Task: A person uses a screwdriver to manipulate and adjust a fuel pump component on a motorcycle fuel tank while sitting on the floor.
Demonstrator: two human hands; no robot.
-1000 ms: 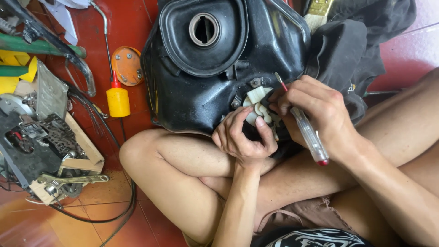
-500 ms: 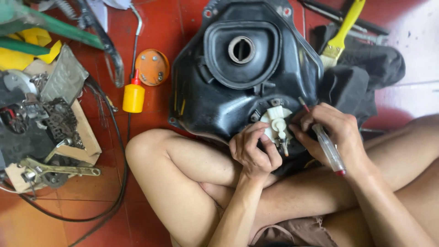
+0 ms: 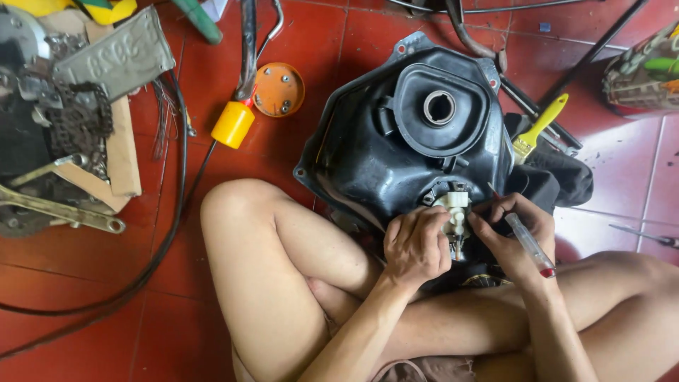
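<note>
Down at the frame's center, the left hand [image 3: 416, 244] is clamping its fingers on a pale plastic fitting [image 3: 455, 207] seated in the black fuel tank [image 3: 396, 141]. Just right, the right hand [image 3: 511, 237] is gripping a clear-handled screwdriver [image 3: 527, 242], fingers closed around it.

Glossy black plastic on that fuel tank [image 3: 375, 152], a matt rubbery collar round its metal filler neck. The fitting [image 3: 454, 211] under the fingers looks like cream plastic. Clear plastic handle on the screwdriver [image 3: 527, 244]. Red floor tiles [image 3: 622, 166] shine smooth; the spanner [image 3: 60, 212] is dull bare metal.
</note>
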